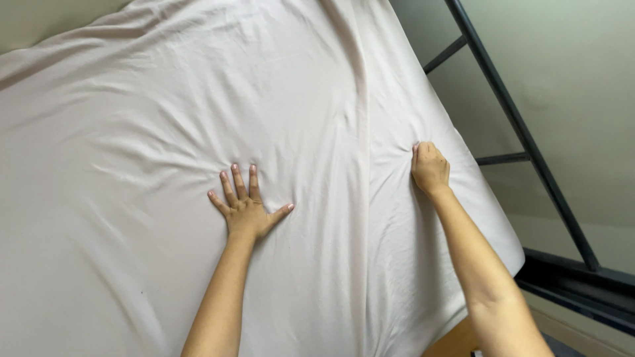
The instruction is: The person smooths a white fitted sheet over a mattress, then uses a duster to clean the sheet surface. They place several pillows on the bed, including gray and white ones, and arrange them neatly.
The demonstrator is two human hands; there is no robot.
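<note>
**Two hands on a pale bed sheet**

A pale pinkish-white sheet covers the bed and fills most of the frame, from the upper left down to the lower middle. The left hand lies flat on it just left of the centre, palm down, fingers spread wide and thumb out to the right; it grips nothing, only presses on the cloth. Creases fan out from it toward the left and upper left.

The right hand sits right of centre, near the edge of the bed, closed into a fist on a pinch of the sheet. Tight wrinkles run out from the fist, and a long fold goes from the top of the frame down between the two hands.

On the right side of the frame a dark metal bed frame slants down past the edge of the sheet, with a pale greenish wall behind it.
</note>
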